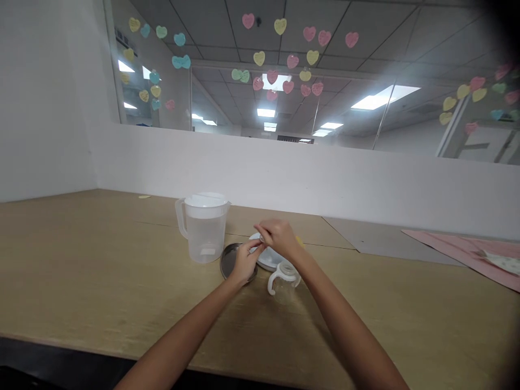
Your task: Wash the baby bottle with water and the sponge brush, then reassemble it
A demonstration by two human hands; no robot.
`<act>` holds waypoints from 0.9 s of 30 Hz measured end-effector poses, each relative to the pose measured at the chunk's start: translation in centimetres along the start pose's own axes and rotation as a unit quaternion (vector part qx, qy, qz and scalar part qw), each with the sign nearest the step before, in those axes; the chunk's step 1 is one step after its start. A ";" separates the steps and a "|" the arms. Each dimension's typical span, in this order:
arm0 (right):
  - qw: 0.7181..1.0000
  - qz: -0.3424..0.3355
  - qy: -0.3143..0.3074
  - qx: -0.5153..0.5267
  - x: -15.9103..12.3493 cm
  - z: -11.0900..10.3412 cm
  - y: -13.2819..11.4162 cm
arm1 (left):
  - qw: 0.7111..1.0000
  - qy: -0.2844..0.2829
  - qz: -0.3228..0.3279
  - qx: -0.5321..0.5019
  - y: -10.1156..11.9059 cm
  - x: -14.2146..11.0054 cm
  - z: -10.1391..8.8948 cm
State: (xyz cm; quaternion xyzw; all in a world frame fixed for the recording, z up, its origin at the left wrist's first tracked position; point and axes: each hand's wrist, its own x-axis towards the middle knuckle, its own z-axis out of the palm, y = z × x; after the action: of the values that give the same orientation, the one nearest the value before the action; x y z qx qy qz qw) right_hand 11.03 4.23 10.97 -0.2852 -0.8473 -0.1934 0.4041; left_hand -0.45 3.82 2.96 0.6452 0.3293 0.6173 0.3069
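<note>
My left hand (pixel 246 261) and my right hand (pixel 277 236) meet above the table, fingers closed around something small and pale between them. Its kind is too small and hidden to make out. Beneath the hands lie a round dark metal tray (pixel 227 263) and a white plate (pixel 268 265), both partly covered by them. Just below my right wrist stands a clear baby bottle (pixel 284 292) with white handles and an open top. A bit of something yellow (pixel 299 241) shows behind my right wrist.
A translucent lidded pitcher (pixel 206 233) stands left of the tray, its handle to the left. Farther right are a grey mat (pixel 377 241) and a pink cloth (pixel 450 249) with a patterned white cloth (pixel 501 262) on it. A white wall (pixel 264 168) rises behind the wooden table (pixel 122 281).
</note>
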 end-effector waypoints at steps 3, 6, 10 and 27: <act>0.999 0.007 -0.046 0.022 -0.1 0.6 0.4 | 0.999 -0.001 -0.015 -0.035 0.4 0.4 -0.2; 0.995 0.037 -0.062 0.075 0.0 0.2 0.3 | 0.997 0.018 -0.039 -0.056 0.6 0.7 -0.5; 0.980 0.066 -0.097 0.158 0.2 -0.5 0.1 | 0.995 0.034 -0.038 -0.084 0.9 0.9 -0.6; 0.997 0.067 -0.027 -0.038 0.7 -0.9 -1.0 | 0.994 0.017 -0.068 -0.087 1.3 0.8 -0.5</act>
State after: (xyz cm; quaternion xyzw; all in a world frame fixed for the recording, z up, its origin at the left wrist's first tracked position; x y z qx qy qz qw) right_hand 10.54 3.21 12.00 -0.3615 -0.8290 -0.1906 0.3819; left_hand -0.84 3.70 4.46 0.5817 0.3227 0.6322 0.3974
